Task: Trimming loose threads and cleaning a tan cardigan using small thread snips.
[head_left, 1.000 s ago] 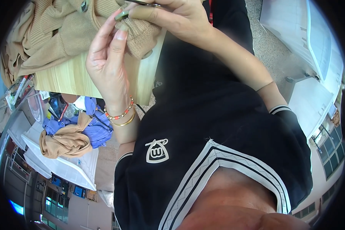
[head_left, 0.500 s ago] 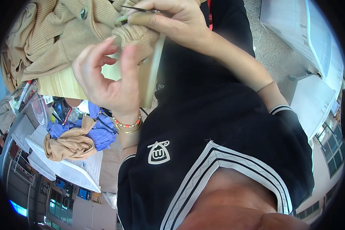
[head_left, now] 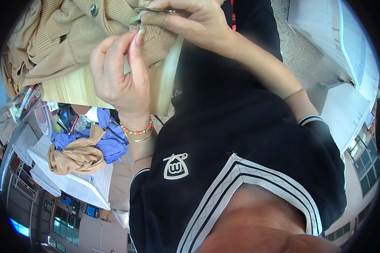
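One pale shield emblem (head_left: 176,168) on our black shirt (head_left: 240,114); our right hand (head_left: 198,26) grips dark tool (head_left: 150,9), axis left-right, tip left; left hand (head_left: 120,78) at tan knit (head_left: 159,43), pinch unclear.

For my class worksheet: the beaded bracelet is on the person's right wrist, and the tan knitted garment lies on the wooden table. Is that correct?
No: the head view shows the beaded bracelet on the left wrist. The tan knitted garment lies on the wooden table.

Garment (head_left: 71,52) on table (head_left: 67,90), front-left of person; left hand (head_left: 121,76) above table, right hand (head_left: 196,25) at garment's right end. Clothes pile (head_left: 78,156) at left bin (head_left: 88,185); another bin (head_left: 346,111) far right.
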`<state>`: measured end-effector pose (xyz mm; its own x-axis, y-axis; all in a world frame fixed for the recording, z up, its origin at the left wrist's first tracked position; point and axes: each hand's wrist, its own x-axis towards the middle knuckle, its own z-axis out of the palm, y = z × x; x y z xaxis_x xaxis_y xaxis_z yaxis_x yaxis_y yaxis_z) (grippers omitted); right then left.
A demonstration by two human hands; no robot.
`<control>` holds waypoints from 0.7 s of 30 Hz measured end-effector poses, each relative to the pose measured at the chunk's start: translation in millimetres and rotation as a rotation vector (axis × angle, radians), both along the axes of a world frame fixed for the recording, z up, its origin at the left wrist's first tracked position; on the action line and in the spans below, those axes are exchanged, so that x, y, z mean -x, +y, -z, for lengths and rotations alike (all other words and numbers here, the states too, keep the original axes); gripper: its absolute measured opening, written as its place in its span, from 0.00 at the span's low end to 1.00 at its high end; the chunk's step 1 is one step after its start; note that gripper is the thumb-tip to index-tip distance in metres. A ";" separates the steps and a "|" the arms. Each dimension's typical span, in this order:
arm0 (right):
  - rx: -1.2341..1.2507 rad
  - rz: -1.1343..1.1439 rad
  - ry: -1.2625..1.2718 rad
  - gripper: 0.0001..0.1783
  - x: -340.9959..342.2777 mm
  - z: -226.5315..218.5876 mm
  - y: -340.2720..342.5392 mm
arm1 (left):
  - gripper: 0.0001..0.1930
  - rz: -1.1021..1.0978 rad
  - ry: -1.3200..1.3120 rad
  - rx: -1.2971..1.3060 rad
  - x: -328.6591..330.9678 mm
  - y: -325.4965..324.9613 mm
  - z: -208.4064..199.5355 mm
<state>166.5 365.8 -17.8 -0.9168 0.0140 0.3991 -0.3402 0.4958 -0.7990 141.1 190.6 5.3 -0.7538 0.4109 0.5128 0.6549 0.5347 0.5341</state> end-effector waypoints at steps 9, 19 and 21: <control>0.283 -0.006 -0.286 0.08 -5.2 -14.5 -5.9 | 0.03 0.072 -0.324 -0.350 4.3 0.9 13.3; -0.288 -0.089 0.149 0.18 -4.5 -19.0 25.9 | 0.03 0.119 -0.598 -0.625 11.0 8.8 19.9; -0.208 -0.087 0.138 0.18 -10.2 -25.4 29.5 | 0.03 0.118 -0.585 -0.613 11.0 7.2 20.5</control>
